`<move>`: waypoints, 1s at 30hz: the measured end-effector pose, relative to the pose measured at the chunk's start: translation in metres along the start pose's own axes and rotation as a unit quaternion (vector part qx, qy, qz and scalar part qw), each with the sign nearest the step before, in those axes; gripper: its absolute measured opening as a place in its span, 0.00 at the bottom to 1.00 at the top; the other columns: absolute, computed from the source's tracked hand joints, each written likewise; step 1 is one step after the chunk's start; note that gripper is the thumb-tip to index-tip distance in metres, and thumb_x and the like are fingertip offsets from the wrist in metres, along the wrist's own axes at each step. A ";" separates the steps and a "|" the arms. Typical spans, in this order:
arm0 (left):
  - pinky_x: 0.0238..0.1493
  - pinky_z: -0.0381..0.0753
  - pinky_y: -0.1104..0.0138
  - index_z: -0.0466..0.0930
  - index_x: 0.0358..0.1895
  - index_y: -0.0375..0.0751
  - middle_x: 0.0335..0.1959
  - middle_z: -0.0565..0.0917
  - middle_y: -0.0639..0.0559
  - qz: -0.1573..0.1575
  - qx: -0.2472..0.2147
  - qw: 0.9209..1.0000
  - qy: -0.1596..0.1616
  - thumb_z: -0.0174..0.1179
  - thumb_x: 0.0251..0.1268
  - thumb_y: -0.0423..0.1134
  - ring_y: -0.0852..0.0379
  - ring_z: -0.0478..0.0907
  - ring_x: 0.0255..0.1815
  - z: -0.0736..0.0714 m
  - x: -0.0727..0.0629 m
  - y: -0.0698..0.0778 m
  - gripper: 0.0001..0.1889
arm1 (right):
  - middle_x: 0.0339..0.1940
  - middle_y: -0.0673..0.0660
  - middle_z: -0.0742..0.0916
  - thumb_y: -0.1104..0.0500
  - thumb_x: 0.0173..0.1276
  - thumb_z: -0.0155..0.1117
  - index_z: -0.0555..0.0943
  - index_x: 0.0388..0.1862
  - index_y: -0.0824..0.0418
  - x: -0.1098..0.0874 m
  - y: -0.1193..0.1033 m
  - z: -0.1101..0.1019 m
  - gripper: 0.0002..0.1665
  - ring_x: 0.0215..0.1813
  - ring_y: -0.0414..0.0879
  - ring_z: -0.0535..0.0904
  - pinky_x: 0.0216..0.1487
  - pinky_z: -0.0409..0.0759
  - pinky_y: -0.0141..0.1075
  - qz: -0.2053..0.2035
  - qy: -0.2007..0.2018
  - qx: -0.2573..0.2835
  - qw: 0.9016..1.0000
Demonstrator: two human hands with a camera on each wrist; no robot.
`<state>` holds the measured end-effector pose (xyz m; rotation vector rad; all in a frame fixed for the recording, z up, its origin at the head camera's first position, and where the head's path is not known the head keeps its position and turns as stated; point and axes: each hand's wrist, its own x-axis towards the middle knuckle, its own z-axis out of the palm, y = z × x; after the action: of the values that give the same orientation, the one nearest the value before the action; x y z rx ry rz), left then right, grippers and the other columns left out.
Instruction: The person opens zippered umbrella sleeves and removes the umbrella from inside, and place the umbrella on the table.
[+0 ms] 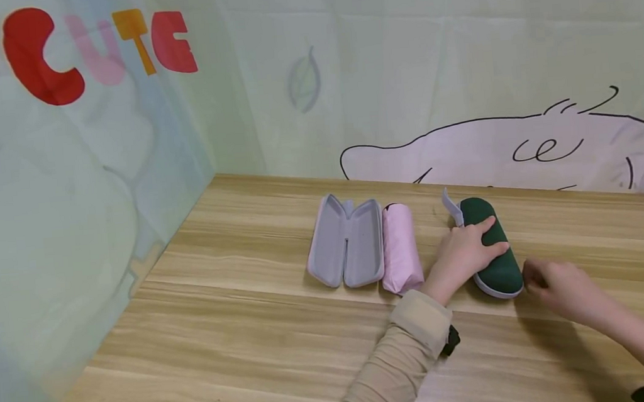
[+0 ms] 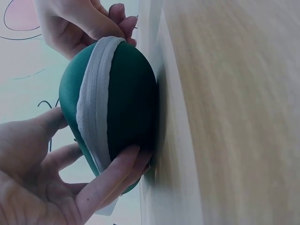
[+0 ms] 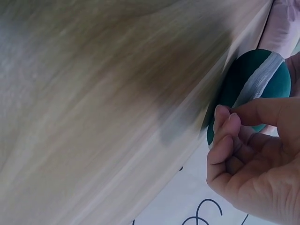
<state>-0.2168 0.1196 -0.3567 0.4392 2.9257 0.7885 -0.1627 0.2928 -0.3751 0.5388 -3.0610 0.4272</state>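
Observation:
A green glasses case [image 1: 493,262] with a grey zipper [image 2: 97,93] lies on the wooden table, its two halves together. My left hand [image 1: 463,253] holds it from the left, thumb and fingers spread round its sides. On the other side, my right hand [image 1: 561,286] has its fingers curled at the zipper edge. Close up in the right wrist view, the thumb and fingertips [image 3: 229,119] pinch together at the zipper line; the zipper pull between them is hidden. A grey strap [image 1: 452,206] sticks out at the case's far end.
Left of my left hand lies a pink rolled pouch [image 1: 400,245]. Touching it is an opened case [image 1: 362,245] with grey lining. Behind the table [image 1: 209,355] hangs a printed cloth [image 1: 402,62], with another cloth wall at the left edge.

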 end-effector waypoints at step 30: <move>0.50 0.77 0.69 0.63 0.69 0.73 0.65 0.74 0.64 -0.019 -0.010 1.000 -0.003 0.55 0.63 0.63 0.58 0.75 0.63 -0.003 -0.003 0.004 0.29 | 0.17 0.48 0.74 0.65 0.61 0.61 0.76 0.25 0.60 -0.006 -0.008 0.001 0.05 0.21 0.42 0.66 0.21 0.63 0.35 0.032 -0.012 -0.001 0.999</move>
<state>-0.2135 0.1207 -0.3526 0.3812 2.9078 0.8100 -0.1541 0.2871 -0.3737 0.4513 -3.1081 0.4208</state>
